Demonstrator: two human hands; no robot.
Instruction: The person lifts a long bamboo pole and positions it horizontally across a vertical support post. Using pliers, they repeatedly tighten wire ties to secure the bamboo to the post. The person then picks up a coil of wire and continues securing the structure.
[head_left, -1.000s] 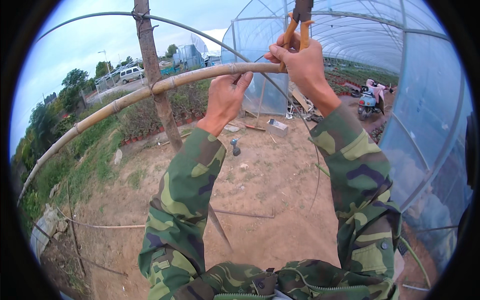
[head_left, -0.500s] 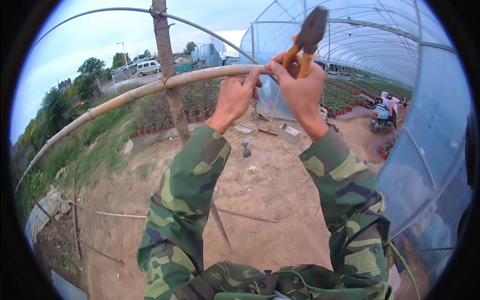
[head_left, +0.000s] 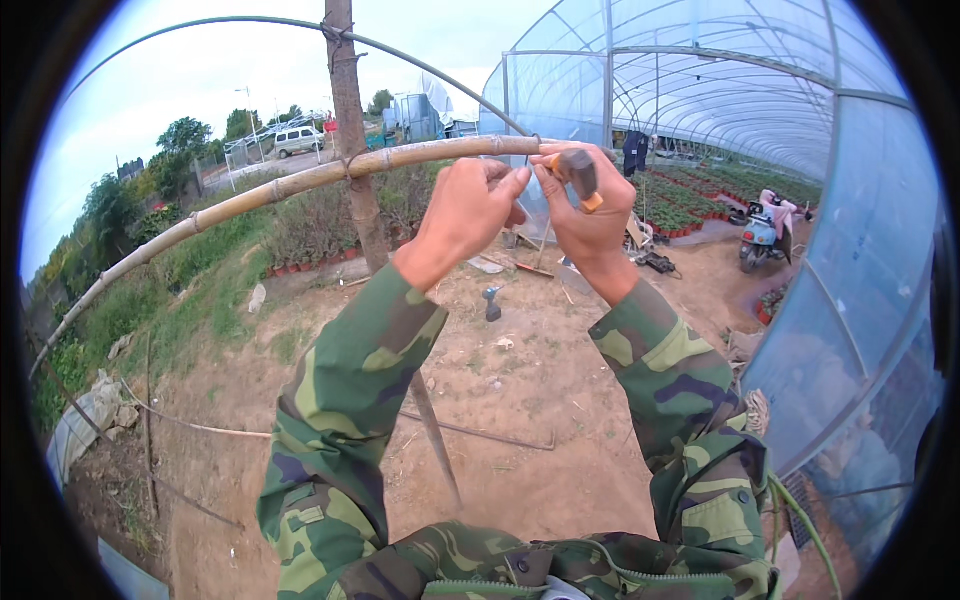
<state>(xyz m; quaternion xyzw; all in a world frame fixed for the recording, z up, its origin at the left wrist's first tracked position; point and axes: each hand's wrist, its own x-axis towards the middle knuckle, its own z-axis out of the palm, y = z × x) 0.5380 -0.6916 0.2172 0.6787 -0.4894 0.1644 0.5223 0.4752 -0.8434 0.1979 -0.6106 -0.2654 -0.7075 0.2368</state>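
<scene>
Pliers (head_left: pixel 580 172) with orange handles and a dark head sit in my right hand (head_left: pixel 597 225), their head turned toward me. My left hand (head_left: pixel 462 212) is closed in a pinch just under the bamboo pole (head_left: pixel 280 187); whatever its fingertips hold is too small to make out. A short dark wire (head_left: pixel 530 158) shows between the hands at the pole's right end. That pole arches down to the left and crosses a wooden post (head_left: pixel 345 95), where a dark tie binds them. A thin green rod (head_left: pixel 440 76) slants from the post to the pole's end.
A cordless drill (head_left: pixel 492 305) stands on the bare soil ahead. To the right rises a plastic-film greenhouse (head_left: pixel 850 260) with rows of potted plants (head_left: pixel 680 205). A scooter (head_left: pixel 757 238) is parked by it. Beyond the post is a white van (head_left: pixel 297 140).
My right hand has turned and lowered the pliers, which pointed upward before. My left hand has dropped slightly below the pole. The post and pole sit further right in view.
</scene>
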